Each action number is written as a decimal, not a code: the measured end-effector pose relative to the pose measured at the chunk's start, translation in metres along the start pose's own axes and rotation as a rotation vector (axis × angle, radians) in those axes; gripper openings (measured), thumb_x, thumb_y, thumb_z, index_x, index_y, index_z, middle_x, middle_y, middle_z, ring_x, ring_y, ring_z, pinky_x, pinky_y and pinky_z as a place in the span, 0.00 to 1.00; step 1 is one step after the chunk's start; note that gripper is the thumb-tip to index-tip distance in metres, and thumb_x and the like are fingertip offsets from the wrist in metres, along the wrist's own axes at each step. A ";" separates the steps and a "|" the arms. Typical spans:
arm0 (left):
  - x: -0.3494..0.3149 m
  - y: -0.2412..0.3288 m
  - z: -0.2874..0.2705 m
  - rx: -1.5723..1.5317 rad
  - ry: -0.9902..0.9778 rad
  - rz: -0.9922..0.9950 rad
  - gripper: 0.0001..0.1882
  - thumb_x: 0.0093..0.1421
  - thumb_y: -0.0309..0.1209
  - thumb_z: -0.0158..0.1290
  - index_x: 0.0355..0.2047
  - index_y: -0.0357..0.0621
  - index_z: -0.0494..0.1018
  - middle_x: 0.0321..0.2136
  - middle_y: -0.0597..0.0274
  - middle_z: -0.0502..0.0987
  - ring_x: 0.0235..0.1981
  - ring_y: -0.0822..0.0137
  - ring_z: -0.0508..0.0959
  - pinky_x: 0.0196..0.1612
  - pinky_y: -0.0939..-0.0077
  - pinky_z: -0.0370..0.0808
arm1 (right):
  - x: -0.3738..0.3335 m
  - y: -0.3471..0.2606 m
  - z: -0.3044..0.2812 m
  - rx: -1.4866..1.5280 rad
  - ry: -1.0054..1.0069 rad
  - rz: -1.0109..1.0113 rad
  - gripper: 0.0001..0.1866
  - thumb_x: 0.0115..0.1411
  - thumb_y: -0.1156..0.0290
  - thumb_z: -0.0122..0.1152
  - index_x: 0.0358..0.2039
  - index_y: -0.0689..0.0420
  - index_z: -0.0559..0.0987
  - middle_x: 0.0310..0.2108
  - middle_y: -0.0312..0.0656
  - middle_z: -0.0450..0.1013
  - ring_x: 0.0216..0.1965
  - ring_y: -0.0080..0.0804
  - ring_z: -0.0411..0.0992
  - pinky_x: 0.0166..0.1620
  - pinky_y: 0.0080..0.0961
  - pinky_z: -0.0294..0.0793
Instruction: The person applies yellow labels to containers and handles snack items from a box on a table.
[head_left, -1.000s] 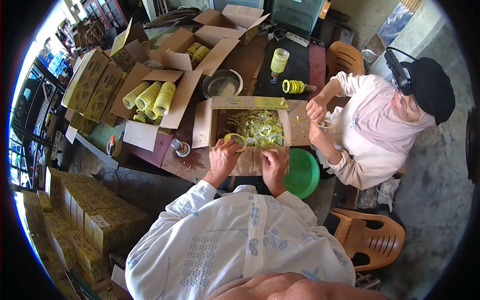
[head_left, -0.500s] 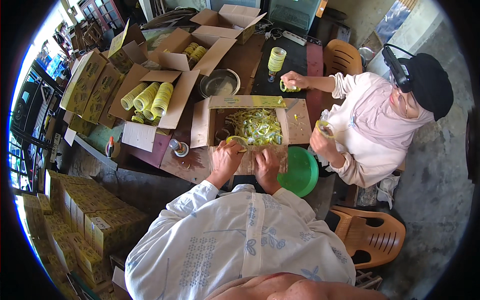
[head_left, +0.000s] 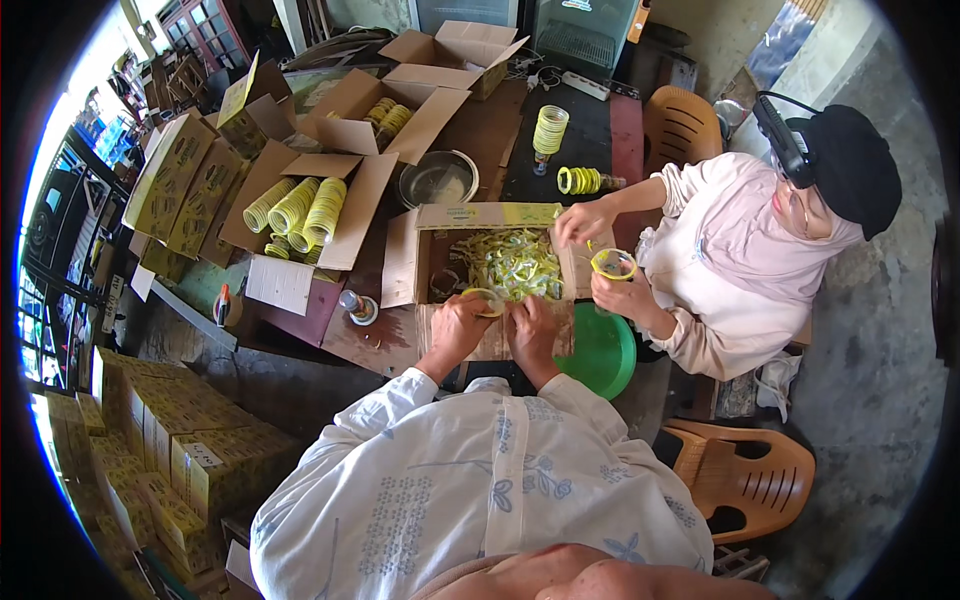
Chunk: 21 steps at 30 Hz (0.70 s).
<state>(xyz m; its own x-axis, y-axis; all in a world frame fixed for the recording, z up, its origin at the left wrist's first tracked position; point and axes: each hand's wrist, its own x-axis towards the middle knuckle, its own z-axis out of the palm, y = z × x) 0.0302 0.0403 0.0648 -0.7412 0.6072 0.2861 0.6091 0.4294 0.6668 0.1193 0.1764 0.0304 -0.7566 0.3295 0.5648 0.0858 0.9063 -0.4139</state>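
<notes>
My left hand (head_left: 459, 327) is closed round a clear plastic cup with a yellow rim (head_left: 490, 302), held over the near edge of an open cardboard box (head_left: 487, 215). Close beside the cup, my right hand (head_left: 532, 328) has its fingers bent together at the same edge; what they pinch, if anything, is too small to make out. A tangle of yellow and whitish strips (head_left: 515, 262) fills much of the box. To the right, a co-worker's hand (head_left: 625, 292) holds another yellow-rimmed cup (head_left: 614, 264), and their other hand (head_left: 585, 222) is at the box's right flap.
Stacked yellow-rimmed cups (head_left: 322, 212) lie in a carton at the left. A metal bowl (head_left: 440, 180) and a small bottle (head_left: 357, 307) stand nearby. A green basin (head_left: 610, 360) sits right of my box. Another cup stack (head_left: 550, 130) stands at the back.
The co-worker's far hand has left the lying cup stack and come to the box flap. Their held cup has moved left and now faces up. My hands have shifted only slightly.
</notes>
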 end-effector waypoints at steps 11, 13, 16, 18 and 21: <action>0.003 -0.020 -0.008 -0.011 -0.002 -0.012 0.09 0.43 0.30 0.68 0.27 0.45 0.82 0.28 0.61 0.78 0.34 0.56 0.78 0.37 0.63 0.75 | -0.034 0.060 0.026 0.434 -0.330 0.621 0.11 0.49 0.74 0.70 0.35 0.56 0.81 0.35 0.46 0.76 0.34 0.41 0.75 0.35 0.34 0.73; 0.003 -0.020 -0.011 -0.006 0.023 0.023 0.09 0.43 0.29 0.67 0.26 0.44 0.81 0.29 0.61 0.77 0.35 0.55 0.78 0.38 0.63 0.75 | -0.028 0.059 0.021 0.101 -0.095 0.164 0.10 0.52 0.74 0.69 0.36 0.58 0.81 0.36 0.47 0.76 0.35 0.41 0.76 0.36 0.32 0.74; 0.004 -0.019 -0.012 -0.012 0.033 0.111 0.09 0.42 0.27 0.67 0.26 0.44 0.81 0.28 0.60 0.76 0.35 0.55 0.77 0.38 0.63 0.75 | -0.009 0.048 0.013 0.474 -0.145 0.415 0.10 0.55 0.74 0.68 0.38 0.59 0.81 0.39 0.45 0.77 0.37 0.36 0.76 0.38 0.29 0.75; 0.004 -0.013 -0.013 -0.020 0.029 0.140 0.08 0.42 0.26 0.67 0.25 0.44 0.81 0.28 0.61 0.76 0.35 0.54 0.78 0.38 0.63 0.75 | -0.002 0.036 0.009 0.677 -0.179 0.470 0.10 0.57 0.73 0.67 0.39 0.60 0.81 0.40 0.44 0.77 0.38 0.32 0.76 0.39 0.27 0.75; 0.005 -0.007 -0.016 -0.068 -0.012 0.181 0.08 0.43 0.25 0.65 0.26 0.44 0.80 0.30 0.60 0.75 0.38 0.54 0.77 0.40 0.62 0.75 | 0.008 0.016 0.001 0.828 -0.237 0.525 0.11 0.60 0.72 0.65 0.42 0.63 0.80 0.39 0.39 0.78 0.37 0.23 0.74 0.40 0.22 0.74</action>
<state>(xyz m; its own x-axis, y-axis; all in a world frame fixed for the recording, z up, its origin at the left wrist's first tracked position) 0.0180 0.0295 0.0723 -0.6178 0.6784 0.3977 0.7115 0.2668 0.6501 0.1141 0.1936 0.0277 -0.8697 0.4911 0.0497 0.0356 0.1630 -0.9860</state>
